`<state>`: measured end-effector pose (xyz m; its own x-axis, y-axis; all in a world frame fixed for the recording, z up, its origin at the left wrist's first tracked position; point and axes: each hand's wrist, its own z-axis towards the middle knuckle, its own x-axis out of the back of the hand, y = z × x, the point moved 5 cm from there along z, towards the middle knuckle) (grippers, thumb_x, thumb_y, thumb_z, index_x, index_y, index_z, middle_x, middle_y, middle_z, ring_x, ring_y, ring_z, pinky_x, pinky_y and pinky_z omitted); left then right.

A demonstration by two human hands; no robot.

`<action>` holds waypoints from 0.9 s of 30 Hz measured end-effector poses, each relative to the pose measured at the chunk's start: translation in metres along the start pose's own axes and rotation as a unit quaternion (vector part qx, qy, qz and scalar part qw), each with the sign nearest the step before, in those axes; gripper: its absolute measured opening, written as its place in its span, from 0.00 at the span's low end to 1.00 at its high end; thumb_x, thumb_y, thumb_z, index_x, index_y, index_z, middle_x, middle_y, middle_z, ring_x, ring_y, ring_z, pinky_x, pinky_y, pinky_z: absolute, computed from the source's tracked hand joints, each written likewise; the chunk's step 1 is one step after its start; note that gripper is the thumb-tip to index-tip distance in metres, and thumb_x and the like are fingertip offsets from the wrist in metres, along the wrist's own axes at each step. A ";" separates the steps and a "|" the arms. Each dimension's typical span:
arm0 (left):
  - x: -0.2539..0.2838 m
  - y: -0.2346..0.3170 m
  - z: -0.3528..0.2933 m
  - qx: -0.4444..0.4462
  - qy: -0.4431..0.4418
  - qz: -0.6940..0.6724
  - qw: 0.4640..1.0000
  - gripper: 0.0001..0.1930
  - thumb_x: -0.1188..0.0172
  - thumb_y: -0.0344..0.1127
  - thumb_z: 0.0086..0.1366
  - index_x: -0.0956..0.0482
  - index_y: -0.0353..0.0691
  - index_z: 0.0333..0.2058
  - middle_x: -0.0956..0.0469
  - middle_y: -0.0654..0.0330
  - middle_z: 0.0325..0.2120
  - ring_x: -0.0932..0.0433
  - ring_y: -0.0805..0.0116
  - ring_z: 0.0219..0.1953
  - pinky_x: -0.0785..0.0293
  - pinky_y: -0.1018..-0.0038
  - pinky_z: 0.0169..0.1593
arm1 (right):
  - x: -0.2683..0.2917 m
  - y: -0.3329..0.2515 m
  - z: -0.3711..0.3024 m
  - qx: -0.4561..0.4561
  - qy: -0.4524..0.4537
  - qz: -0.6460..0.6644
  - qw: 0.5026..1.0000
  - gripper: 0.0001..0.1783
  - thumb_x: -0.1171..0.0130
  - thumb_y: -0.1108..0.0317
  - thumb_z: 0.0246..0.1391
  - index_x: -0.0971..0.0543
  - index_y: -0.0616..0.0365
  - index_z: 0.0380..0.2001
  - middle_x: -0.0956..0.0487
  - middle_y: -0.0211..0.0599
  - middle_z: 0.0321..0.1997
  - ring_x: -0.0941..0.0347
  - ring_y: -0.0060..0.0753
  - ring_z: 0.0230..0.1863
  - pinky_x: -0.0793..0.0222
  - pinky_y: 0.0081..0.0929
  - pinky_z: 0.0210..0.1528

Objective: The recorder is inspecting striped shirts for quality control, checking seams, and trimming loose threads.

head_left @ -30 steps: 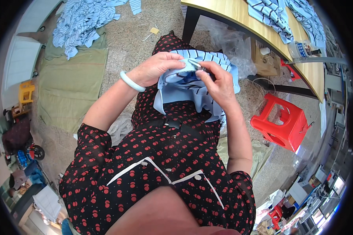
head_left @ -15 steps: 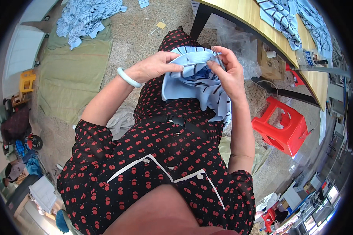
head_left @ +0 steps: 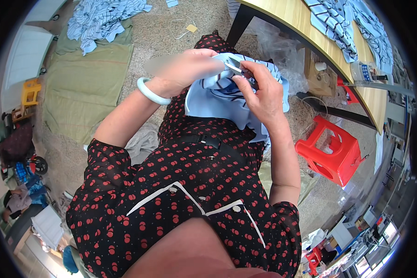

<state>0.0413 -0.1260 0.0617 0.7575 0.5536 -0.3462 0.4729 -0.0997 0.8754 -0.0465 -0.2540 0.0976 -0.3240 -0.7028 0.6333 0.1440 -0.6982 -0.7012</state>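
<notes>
A light blue garment (head_left: 213, 103) with dark stripes lies over my lap, bunched up near my knees. My left hand (head_left: 183, 72), partly smeared, is closed on its upper edge; a pale bangle (head_left: 152, 91) circles that wrist. Small metal thread snips (head_left: 233, 68) are gripped between the thumb and fingers of my right hand (head_left: 264, 91). Their blades point left and lie against the cloth beside my left fingertips. Folds of the garment hide part of the right fingers, and what lies between the blades is too small to tell.
At the right stands a wooden-topped table (head_left: 306, 30) bearing striped garments (head_left: 336, 28) and a clear plastic tub (head_left: 363, 69). A red stool (head_left: 333, 150) sits below it. At the far left, a garment heap (head_left: 102, 21) rests by a green cloth (head_left: 85, 88) on the floor.
The snips have swung from upright beside my right hand to pointing left at the cloth's edge. My left hand has shifted slightly up and right, and the garment has spread rightward.
</notes>
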 end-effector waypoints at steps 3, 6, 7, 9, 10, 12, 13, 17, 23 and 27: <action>-0.002 0.002 -0.001 -0.008 0.014 0.022 1.000 0.09 0.49 0.33 0.59 0.28 0.35 0.36 0.26 0.66 0.29 0.29 0.83 0.30 0.31 0.85 0.35 | -0.001 -0.003 0.003 0.012 0.026 -0.008 1.000 0.14 0.42 0.64 0.44 0.27 0.58 0.34 0.25 0.37 0.29 0.28 0.31 0.26 0.32 0.24 0.25; -0.005 0.004 -0.002 -0.019 0.006 0.040 0.999 0.09 0.49 0.34 0.59 0.27 0.35 0.35 0.26 0.66 0.28 0.30 0.83 0.29 0.32 0.86 0.34 | -0.001 -0.002 0.001 -0.004 0.014 -0.004 1.000 0.13 0.41 0.66 0.43 0.27 0.60 0.34 0.25 0.37 0.29 0.28 0.30 0.26 0.33 0.22 0.28; -0.005 0.004 -0.002 -0.019 0.001 0.047 0.999 0.09 0.49 0.34 0.59 0.27 0.35 0.35 0.26 0.67 0.28 0.30 0.84 0.29 0.33 0.86 0.33 | -0.002 -0.001 0.000 -0.021 0.003 0.003 1.000 0.13 0.41 0.69 0.43 0.27 0.61 0.34 0.25 0.36 0.29 0.29 0.28 0.28 0.34 0.20 0.30; -0.005 0.004 -0.002 -0.018 -0.003 0.050 0.999 0.09 0.49 0.34 0.59 0.27 0.35 0.35 0.26 0.67 0.27 0.30 0.84 0.29 0.33 0.86 0.33 | -0.002 -0.001 0.001 -0.017 0.002 0.004 1.000 0.13 0.41 0.69 0.43 0.27 0.61 0.34 0.25 0.36 0.29 0.29 0.27 0.27 0.34 0.20 0.30; -0.005 0.004 -0.002 -0.016 -0.007 0.054 0.998 0.09 0.49 0.34 0.59 0.26 0.35 0.35 0.26 0.67 0.27 0.30 0.84 0.28 0.34 0.86 0.33 | -0.001 0.000 0.002 -0.019 0.002 0.003 1.000 0.13 0.41 0.69 0.43 0.27 0.61 0.33 0.25 0.36 0.28 0.29 0.27 0.27 0.34 0.20 0.30; -0.003 0.003 -0.001 -0.010 -0.001 0.055 0.998 0.09 0.49 0.34 0.59 0.26 0.35 0.35 0.26 0.67 0.27 0.30 0.84 0.28 0.33 0.86 0.33 | 0.001 0.003 0.004 -0.039 0.006 0.024 0.999 0.12 0.41 0.69 0.43 0.26 0.61 0.33 0.25 0.36 0.28 0.29 0.26 0.27 0.34 0.19 0.30; -0.001 0.003 -0.001 -0.008 0.002 0.057 0.998 0.09 0.48 0.34 0.58 0.26 0.35 0.35 0.26 0.67 0.27 0.30 0.84 0.28 0.33 0.86 0.33 | 0.002 0.005 0.005 -0.067 0.012 0.039 0.997 0.12 0.41 0.69 0.43 0.26 0.62 0.33 0.25 0.35 0.28 0.29 0.25 0.27 0.34 0.19 0.30; 0.001 0.002 0.000 -0.004 0.002 0.063 0.998 0.09 0.48 0.34 0.58 0.26 0.36 0.35 0.26 0.67 0.27 0.30 0.84 0.28 0.33 0.85 0.34 | 0.005 0.001 0.002 -0.047 0.019 0.034 0.998 0.13 0.40 0.69 0.43 0.26 0.61 0.33 0.25 0.35 0.28 0.29 0.24 0.27 0.34 0.19 0.30; -0.002 -0.001 0.003 -0.014 0.008 0.017 1.000 0.10 0.49 0.35 0.59 0.27 0.36 0.36 0.27 0.67 0.28 0.30 0.84 0.29 0.33 0.85 0.34 | -0.006 0.001 -0.001 -0.042 0.026 0.015 0.999 0.13 0.40 0.69 0.43 0.26 0.61 0.34 0.25 0.36 0.28 0.29 0.23 0.27 0.35 0.18 0.30; -0.004 -0.001 0.003 -0.016 0.014 0.015 1.000 0.08 0.49 0.34 0.58 0.26 0.36 0.31 0.27 0.69 0.23 0.32 0.84 0.25 0.35 0.86 0.30 | -0.002 0.005 0.004 -0.043 0.055 0.028 0.997 0.15 0.40 0.70 0.42 0.27 0.60 0.36 0.26 0.33 0.29 0.32 0.21 0.26 0.37 0.16 0.28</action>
<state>0.0391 -0.1305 0.0614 0.7577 0.5743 -0.3100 0.4347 -0.0897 0.8961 -0.0418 -0.2567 0.0939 -0.4198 -0.7179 0.5553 0.0858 -0.6405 -0.7631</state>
